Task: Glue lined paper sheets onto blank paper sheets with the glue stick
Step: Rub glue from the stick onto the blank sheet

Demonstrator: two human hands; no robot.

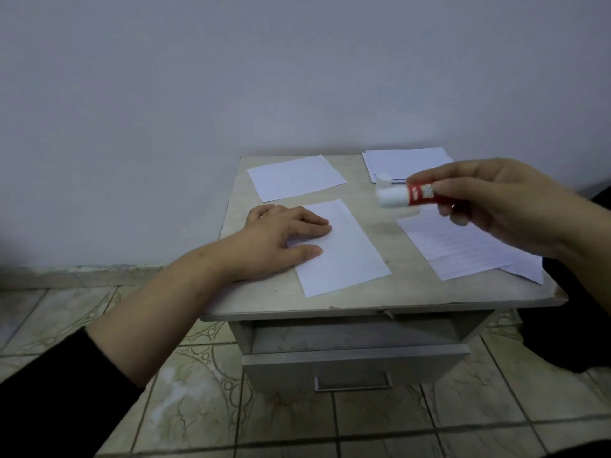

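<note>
Glue stick held in air, long axis horiz., white end pointing left toward center sheet. Right hand grips its red end; left hand flat, fingers straight, pinning sheet on table. Sheet lies down-left of stick, w/ right hand nearer.

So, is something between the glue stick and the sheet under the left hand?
Nothing visible. The glue stick, in the right hand, is above bare tabletop beside the sheet.
</note>
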